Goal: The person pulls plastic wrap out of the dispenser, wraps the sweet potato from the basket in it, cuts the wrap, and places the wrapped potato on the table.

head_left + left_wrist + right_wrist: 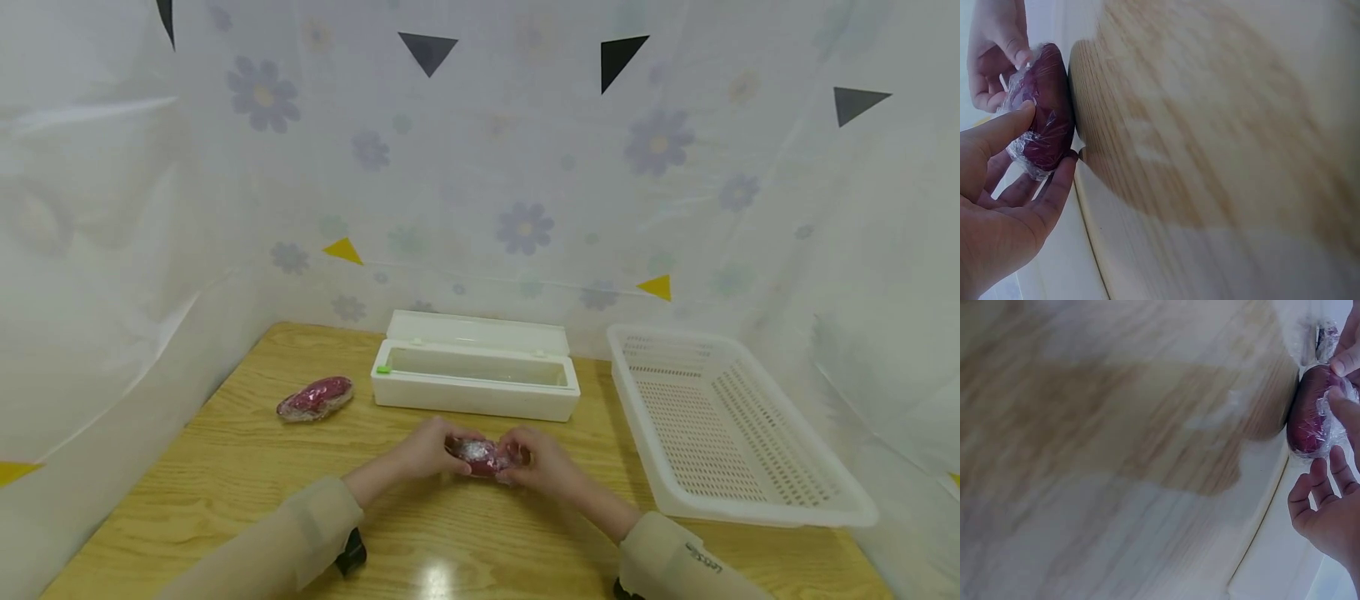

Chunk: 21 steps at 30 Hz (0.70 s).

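A purple-red sweet potato (480, 457) wrapped in clear cling film lies on the table between both hands. My left hand (432, 450) holds its left end, thumb on top and fingers round the far side, as the left wrist view shows with the wrapped sweet potato (1050, 112). At the other end, my right hand (546, 465) pinches the film, and its thumb presses on the wrap in the right wrist view, where some fingers of this hand (1335, 512) are loosely bent. Another wrapped sweet potato (316, 399) rests farther left.
Behind the hands stands a long white cling film dispenser (472, 402) with its lid raised and a green slider (383, 369) on its edge. A white perforated plastic basket (757, 510) sits at the right. Plastic sheeting (465, 167) surrounds the wooden table (247, 483).
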### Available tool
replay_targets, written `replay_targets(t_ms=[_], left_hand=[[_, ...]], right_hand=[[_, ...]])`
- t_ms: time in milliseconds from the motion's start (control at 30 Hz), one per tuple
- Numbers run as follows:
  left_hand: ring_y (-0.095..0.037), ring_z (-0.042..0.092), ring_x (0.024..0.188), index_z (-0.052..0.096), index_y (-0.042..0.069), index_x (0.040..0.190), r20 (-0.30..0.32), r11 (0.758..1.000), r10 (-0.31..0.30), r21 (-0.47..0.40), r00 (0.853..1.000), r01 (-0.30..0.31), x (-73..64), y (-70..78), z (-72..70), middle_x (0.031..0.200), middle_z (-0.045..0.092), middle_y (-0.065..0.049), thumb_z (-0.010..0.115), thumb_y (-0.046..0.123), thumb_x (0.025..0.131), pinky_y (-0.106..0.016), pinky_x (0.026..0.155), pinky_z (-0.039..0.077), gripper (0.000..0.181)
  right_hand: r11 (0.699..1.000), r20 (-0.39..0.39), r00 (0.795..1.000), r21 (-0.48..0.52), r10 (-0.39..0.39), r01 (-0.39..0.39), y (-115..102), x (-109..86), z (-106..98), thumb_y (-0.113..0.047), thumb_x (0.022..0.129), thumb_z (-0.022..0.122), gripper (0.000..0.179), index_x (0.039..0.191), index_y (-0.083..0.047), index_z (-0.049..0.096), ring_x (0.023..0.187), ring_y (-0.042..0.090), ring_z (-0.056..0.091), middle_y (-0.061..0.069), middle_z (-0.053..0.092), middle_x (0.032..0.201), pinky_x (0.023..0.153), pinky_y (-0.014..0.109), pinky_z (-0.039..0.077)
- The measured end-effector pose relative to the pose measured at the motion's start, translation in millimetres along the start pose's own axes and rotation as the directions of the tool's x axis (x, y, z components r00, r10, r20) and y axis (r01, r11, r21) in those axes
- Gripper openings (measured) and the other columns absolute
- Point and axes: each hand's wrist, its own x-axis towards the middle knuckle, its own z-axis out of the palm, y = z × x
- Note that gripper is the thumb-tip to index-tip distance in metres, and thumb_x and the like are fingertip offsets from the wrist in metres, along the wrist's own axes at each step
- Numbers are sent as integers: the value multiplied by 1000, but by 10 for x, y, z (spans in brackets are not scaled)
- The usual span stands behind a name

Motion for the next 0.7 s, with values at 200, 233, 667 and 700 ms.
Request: replay_targets(t_ms=[200,233,667,700], left_hand=[[-14,60,95,68,14,117,0,1000,4,16,1000,-4,2,-1,-7,112,68,-7,80,14,75,-31,81,51,44],[-14,60,95,68,14,117,1,1000,5,20,1000,-5,1,0,-8,112,68,-7,80,14,75,-31,80,50,44],[-19,64,97,67,12,117,9,1000,-5,-16,1000,5,-1,19,-4,112,67,-7,80,11,74,-32,81,52,45],[-21,64,96,66,11,117,9,1000,3,-16,1000,-3,-3,20,-2,112,67,-8,80,10,73,-32,81,53,45]], right_hand=[[994,28,999,-106,28,-25,-15,-18,26,-19,71,82,42,103,-18,55,84,11,50,-4,51,97,71,23,48],[993,26,999,-117,29,-26,-16,-18,32,-19,71,82,42,103,-19,54,85,12,50,-4,50,98,72,24,48],[990,-39,998,-133,52,-57,-10,-61,56,-22,70,82,50,111,-16,55,79,9,50,-5,54,98,63,20,46],[991,-41,997,-116,58,-63,-16,-67,48,-22,70,82,48,111,-16,57,79,9,51,-6,54,97,63,20,46]])
